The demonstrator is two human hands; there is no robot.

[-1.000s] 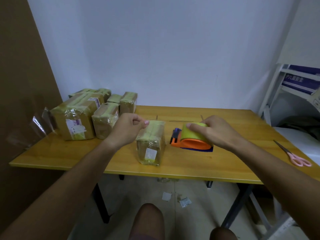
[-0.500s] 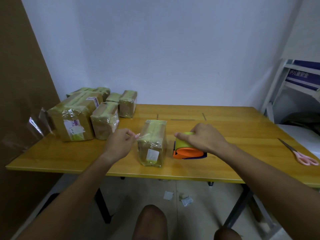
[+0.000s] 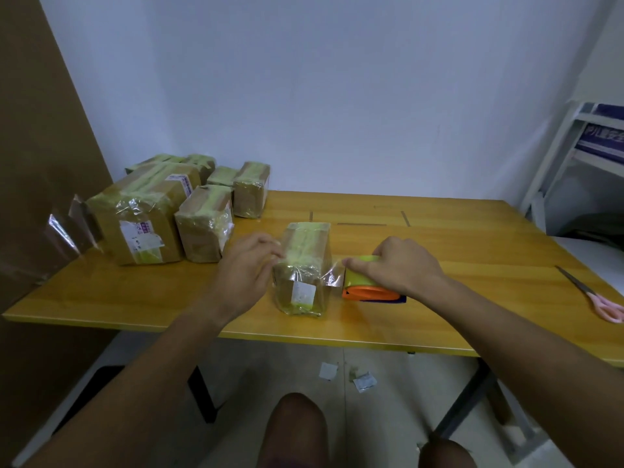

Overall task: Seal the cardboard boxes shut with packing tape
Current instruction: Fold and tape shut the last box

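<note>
On the table [image 3: 439, 238], the box [image 3: 305, 265] being sealed stands near the front edge, between both hands. The right hand [image 3: 398, 270] grips the tape dispenser [image 3: 368, 288] just beside it, and the left hand [image 3: 248, 265] pinches the tape [image 3: 332, 276] end against the box's far side. Keeping the strip taut and level while pressing it flat should avoid wrinkles.

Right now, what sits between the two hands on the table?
In the head view, the small taped box stands between the left hand and the right hand, which grips the tape dispenser; clear tape spans box to dispenser.
</note>
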